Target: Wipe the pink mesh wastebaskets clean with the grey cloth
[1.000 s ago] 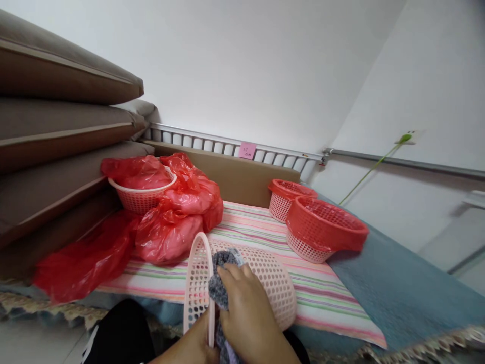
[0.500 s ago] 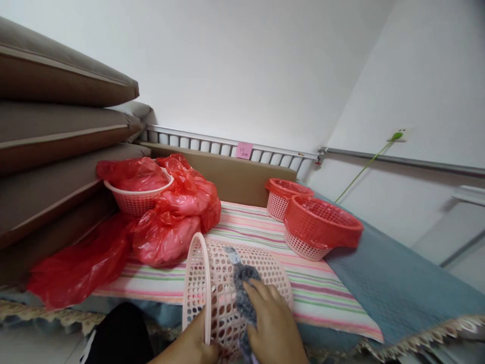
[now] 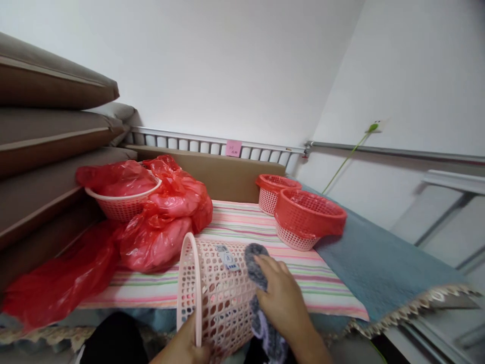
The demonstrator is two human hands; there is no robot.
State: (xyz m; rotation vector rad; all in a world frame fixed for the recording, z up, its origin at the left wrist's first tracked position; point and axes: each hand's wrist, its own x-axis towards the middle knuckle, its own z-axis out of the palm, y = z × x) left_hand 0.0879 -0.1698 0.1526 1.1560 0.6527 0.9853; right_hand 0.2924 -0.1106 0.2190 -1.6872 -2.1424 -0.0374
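Observation:
A pale pink mesh basket (image 3: 217, 298) lies on its side at the near edge of the striped cloth, its rim facing left. My left hand (image 3: 189, 343) grips that rim from below, low in the view. My right hand (image 3: 282, 298) presses a grey fuzzy cloth (image 3: 256, 270) against the basket's outer wall, fingers closed over it. A small white label (image 3: 228, 258) sticks to the top of the basket.
Red plastic bags (image 3: 162, 222) and a white basket (image 3: 120, 205) holding another bag sit at the left by stacked brown cushions (image 3: 45, 136). Two red baskets (image 3: 303, 217) stand at the back right. A blue blanket (image 3: 379, 268) covers the right side; a rail (image 3: 212, 146) runs along the wall.
My right hand has slid the grey cloth from the basket's rim along its outer wall to the right. The view has turned slightly rightward.

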